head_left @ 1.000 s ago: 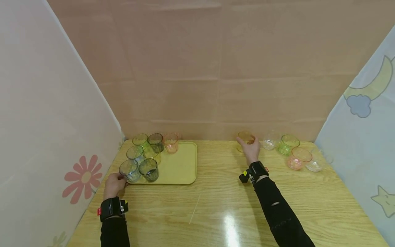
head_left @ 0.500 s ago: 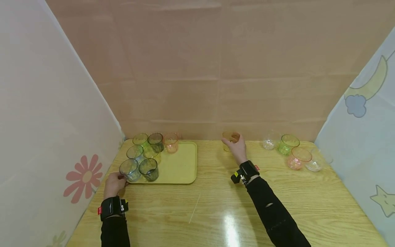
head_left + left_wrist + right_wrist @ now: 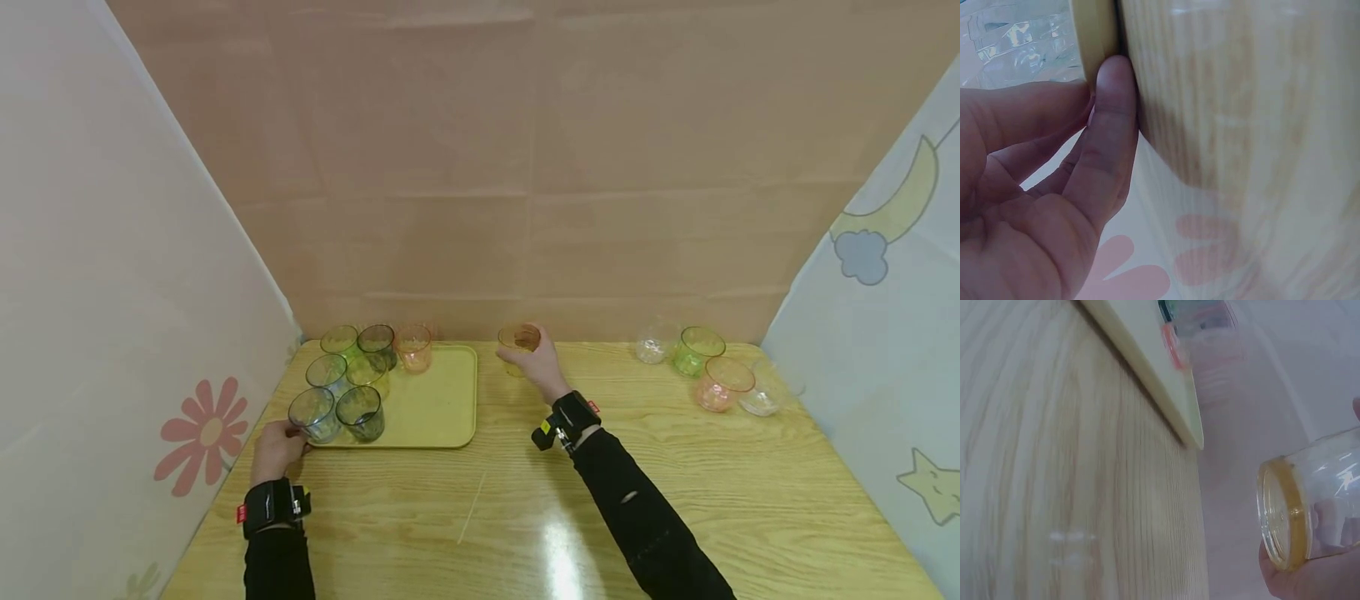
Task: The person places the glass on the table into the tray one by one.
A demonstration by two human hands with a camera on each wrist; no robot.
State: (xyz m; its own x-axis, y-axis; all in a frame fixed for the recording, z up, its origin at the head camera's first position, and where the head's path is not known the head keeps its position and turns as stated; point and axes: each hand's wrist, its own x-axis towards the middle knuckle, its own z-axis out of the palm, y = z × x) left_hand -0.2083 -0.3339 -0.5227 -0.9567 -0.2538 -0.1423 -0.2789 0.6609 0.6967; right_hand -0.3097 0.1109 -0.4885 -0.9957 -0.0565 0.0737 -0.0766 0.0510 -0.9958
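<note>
Holding amber glass [image 3: 1313, 503]: right grip [image 3: 542, 367], curled | pinching tray [image 3: 435, 408]: left grip [image 3: 276, 454] | wood-grain table [image 3: 405, 525], brown backdrop [image 3: 450, 167]

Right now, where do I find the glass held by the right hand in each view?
Head: the glass is slightly right of centre, below the middle, in the right hand.
Left wrist: not in it.
Right wrist: lower right, cut by the edge.
Shared landmark: the yellow tray.

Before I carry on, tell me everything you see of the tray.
The tray is pale yellow, rectangular, with rounded corners and a low raised rim; it looks like plastic. It appears to lie flat on the wooden table, toward the left side. Tinted glasses stand on its left and far portions, leaving much of its right side bare. The left hand pinches its edge near the front left corner.
</note>
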